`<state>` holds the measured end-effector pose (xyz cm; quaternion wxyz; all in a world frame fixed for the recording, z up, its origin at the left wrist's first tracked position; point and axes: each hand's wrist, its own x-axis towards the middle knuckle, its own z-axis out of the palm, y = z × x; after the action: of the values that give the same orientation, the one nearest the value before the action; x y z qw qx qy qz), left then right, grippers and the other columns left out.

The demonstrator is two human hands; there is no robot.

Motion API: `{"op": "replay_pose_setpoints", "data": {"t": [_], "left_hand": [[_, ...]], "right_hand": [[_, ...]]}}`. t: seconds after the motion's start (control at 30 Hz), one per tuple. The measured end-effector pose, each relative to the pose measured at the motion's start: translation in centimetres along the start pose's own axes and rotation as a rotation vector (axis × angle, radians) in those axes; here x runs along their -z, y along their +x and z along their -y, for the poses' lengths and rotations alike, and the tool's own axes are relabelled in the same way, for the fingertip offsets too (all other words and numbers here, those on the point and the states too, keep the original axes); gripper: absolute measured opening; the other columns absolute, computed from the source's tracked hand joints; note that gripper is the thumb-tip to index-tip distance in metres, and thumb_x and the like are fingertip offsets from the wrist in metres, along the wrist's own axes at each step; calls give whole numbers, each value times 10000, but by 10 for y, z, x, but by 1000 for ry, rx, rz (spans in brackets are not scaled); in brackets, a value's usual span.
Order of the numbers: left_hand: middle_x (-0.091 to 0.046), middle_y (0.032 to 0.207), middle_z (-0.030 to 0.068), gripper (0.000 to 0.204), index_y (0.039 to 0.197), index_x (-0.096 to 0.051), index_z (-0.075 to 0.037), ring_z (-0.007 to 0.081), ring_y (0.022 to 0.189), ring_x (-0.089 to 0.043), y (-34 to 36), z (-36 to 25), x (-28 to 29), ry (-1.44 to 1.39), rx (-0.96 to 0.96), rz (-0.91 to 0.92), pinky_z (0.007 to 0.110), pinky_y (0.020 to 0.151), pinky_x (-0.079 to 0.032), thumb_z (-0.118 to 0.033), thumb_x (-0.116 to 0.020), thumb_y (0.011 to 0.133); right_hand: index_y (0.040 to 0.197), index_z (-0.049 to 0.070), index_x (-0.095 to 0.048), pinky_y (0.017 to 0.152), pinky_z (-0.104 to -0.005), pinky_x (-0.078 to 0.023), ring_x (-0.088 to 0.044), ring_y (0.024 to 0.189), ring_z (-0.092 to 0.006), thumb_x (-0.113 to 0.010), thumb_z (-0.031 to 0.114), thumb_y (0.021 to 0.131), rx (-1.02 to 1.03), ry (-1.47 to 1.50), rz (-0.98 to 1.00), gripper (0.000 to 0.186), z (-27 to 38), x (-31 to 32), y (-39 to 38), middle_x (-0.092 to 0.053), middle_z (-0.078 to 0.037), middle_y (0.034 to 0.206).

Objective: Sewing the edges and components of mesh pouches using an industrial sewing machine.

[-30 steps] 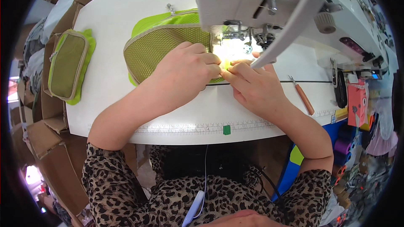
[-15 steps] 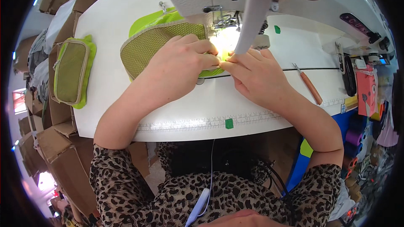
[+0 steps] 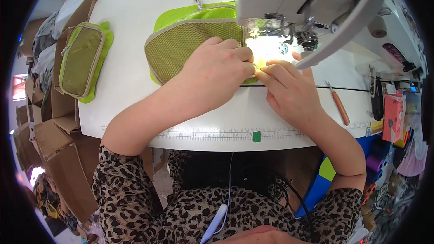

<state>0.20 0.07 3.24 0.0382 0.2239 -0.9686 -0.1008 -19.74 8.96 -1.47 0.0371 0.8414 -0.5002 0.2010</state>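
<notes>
A lime-green pouch with an olive mesh panel [image 3: 181,45] and beige binding lies on the table, its right end by the lit needle area of a white sewing machine [image 3: 280,0]. My left hand [image 3: 219,70] lies partly over the mesh, fingers closed on the pouch's edge just in front of the machine's foot. Against its fingertips, my right hand [image 3: 291,88] pinches the same edge between thumb and fingers, another finger reaching toward the machine. Glare washes out the edge between them, and the machine head partly hides the pouch's far right corner.
A second green mesh pouch [image 3: 81,61] sits at the table's left edge. Right of my hand lies a wooden-handled pointed tool [image 3: 339,106]. A ruler strip [image 3: 212,135] with green tape runs along the front edge. Cardboard boxes [image 3: 61,162] crowd the left side.
The whole view has shifted, so the machine and pouch appear farther right and more of the needle area shows. Both hands still hold the pouch's edge.
</notes>
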Motion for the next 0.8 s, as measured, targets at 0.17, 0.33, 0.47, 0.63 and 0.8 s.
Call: {"op": "replay_pose_setpoints", "data": {"t": [0.17,0.33,0.47,0.63,0.8], "left_hand": [[-679,980,28,228,944,-752,-109,217,970,-627,10,9,-8,47,-11,-65,367,843,-478,-30,-632,766],[-677,942,38,143,869,-749,-101,227,943,-640,14,14,-12,37,-33,-175,370,824,-489,-63,-636,790],[-692,1026,32,233,949,-761,-105,226,1016,-630,19,20,-7,49,30,-102,375,879,-478,-24,-616,786],[-694,1119,20,319,1030,-765,-118,213,1123,-612,17,24,-7,71,61,-75,367,940,-458,9,-599,790],[-695,993,25,129,881,-745,-108,187,1000,-664,12,34,-13,203,-55,-216,343,831,-482,-109,-625,835]], "right_hand": [[1076,100,-686,1089,-601,-334,-615,966,-147,-706,98,747,-32,-36,28,330,-9,0,5,-572,4,1003],[1110,127,-695,1114,-631,-297,-627,864,-162,-702,102,768,-77,10,65,344,-16,-3,5,-567,5,1037],[1149,129,-686,1037,-582,-367,-630,969,-183,-655,54,765,-80,-23,97,393,-19,-2,13,-604,7,1097],[1210,156,-677,1078,-679,-301,-655,948,-174,-659,110,816,-78,-103,146,397,-19,-5,16,-612,11,1169],[1230,155,-652,1048,-628,-335,-587,1048,-208,-625,5,768,-68,-59,48,487,-14,-7,19,-610,13,1152]]}}
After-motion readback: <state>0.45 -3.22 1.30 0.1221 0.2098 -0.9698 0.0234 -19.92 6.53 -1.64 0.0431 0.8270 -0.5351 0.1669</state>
